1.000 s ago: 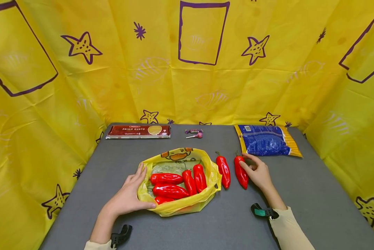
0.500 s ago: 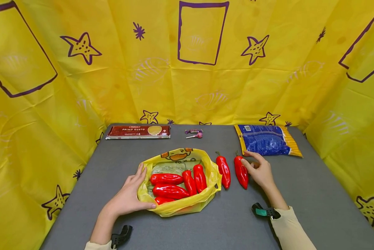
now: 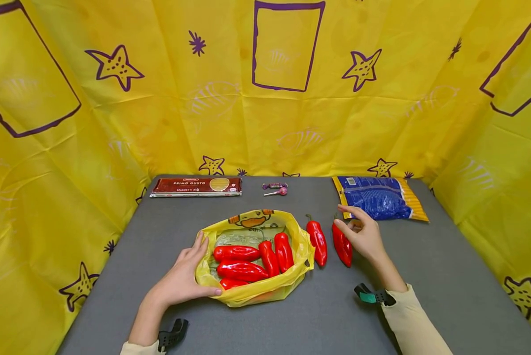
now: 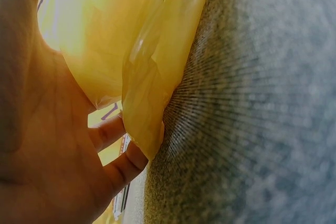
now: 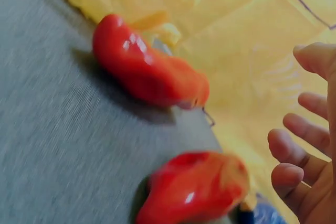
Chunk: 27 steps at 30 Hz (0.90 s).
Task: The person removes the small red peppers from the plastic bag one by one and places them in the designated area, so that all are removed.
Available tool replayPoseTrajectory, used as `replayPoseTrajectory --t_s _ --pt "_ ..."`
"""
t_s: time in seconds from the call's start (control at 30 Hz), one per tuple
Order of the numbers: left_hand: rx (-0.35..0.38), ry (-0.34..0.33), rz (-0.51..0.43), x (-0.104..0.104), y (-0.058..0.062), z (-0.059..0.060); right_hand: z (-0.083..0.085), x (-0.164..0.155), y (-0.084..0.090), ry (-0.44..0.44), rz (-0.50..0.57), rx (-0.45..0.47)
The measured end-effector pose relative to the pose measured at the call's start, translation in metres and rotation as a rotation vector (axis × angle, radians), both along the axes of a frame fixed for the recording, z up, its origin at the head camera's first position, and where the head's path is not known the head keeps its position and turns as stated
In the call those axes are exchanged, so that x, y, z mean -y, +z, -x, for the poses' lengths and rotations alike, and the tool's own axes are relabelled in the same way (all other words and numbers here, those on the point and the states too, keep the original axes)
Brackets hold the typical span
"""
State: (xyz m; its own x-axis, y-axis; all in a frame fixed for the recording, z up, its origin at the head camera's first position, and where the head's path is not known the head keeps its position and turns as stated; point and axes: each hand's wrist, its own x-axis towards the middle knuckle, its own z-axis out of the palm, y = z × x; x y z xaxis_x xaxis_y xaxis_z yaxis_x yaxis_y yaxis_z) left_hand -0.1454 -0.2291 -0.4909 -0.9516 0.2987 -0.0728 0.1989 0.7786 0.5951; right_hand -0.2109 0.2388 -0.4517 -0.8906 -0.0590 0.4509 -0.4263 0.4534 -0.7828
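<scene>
A yellow plastic bag (image 3: 269, 295) lies mouth upward, with several red peppers (image 3: 243, 270) inside. My left hand (image 3: 181, 273) rests against the bag's left side, thumb straight along the front rim, fingers extended along the side. In the left wrist view, some fingertips are hidden behind the yellow plastic. To the bag's right, one red pepper (image 3: 317, 244) lies on the table. Beside it is another red pepper (image 3: 342, 249), its top partly covered by my right hand (image 3: 365, 236). The right wrist view shows that hand's fingers loosely bent and apart from both peppers.
A red spaghetti packet (image 3: 196, 187) lies at the back left of the grey table (image 3: 318, 315). A wrapped candy (image 3: 274, 186) and a lollipop (image 3: 282, 191) are at the back middle. The blue and yellow packet (image 3: 376, 197) is behind my right hand. Yellow cloth (image 3: 230, 133) surrounds the table.
My right hand has come away from the right-hand pepper, moving slightly up and back over its stem end. That pepper stays in place. The left hand and bag have not moved.
</scene>
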Motion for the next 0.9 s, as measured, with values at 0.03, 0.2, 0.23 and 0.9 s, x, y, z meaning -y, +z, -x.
replayPoseTrajectory --t_s 0.03,0.2,0.23,0.9 --pt "0.0 0.0 0.0 0.0 0.0 0.0 0.001 0.002 0.002 0.008 0.0 0.0" --pt "0.0 0.0 -0.001 0.0 0.001 -0.001 0.006 0.014 0.014 0.038 -0.011 -0.01" --pt "-0.001 0.0 -0.002 0.0 0.001 -0.001 0.007 0.017 0.016 0.044 -0.013 -0.016" --pt "-0.003 -0.008 -0.021 -0.001 0.0 0.0 0.054 0.068 0.024 0.234 -0.006 -0.054"
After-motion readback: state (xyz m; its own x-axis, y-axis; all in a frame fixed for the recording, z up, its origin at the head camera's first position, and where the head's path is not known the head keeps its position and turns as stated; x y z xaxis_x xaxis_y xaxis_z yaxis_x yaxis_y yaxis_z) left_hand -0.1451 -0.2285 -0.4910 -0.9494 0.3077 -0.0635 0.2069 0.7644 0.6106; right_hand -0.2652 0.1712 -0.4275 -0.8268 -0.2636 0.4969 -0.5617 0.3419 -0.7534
